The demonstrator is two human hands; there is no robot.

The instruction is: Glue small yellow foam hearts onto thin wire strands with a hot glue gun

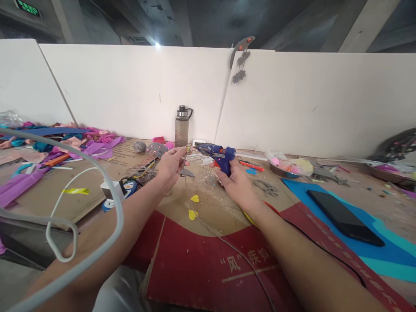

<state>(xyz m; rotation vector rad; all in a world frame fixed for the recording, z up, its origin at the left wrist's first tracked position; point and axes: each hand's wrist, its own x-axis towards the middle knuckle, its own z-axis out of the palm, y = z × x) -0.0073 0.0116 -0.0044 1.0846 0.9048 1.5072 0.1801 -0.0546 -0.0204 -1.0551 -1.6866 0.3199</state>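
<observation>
My right hand (236, 180) is wrapped round the grip of a blue hot glue gun (217, 152), whose nozzle points left. The nozzle tip is close to a small yellow piece (188, 149) pinched in the fingertips of my left hand (172, 164); whether they touch I cannot tell. A grey cord (186, 175) hangs down from the fingers of that hand. Below, two yellow paper hearts (194, 198) lie on the cardboard. Scissors (187, 173), partly hidden, rest behind the left hand.
A water bottle (181, 128) stands against the white partition (136, 91). On the right lie a phone (344, 216) on blue sheets and a bowl (284, 171) of scraps. A white cable (118, 203) loops across the left foreground, near a tape measure (130, 189) and coloured cloth (39, 182).
</observation>
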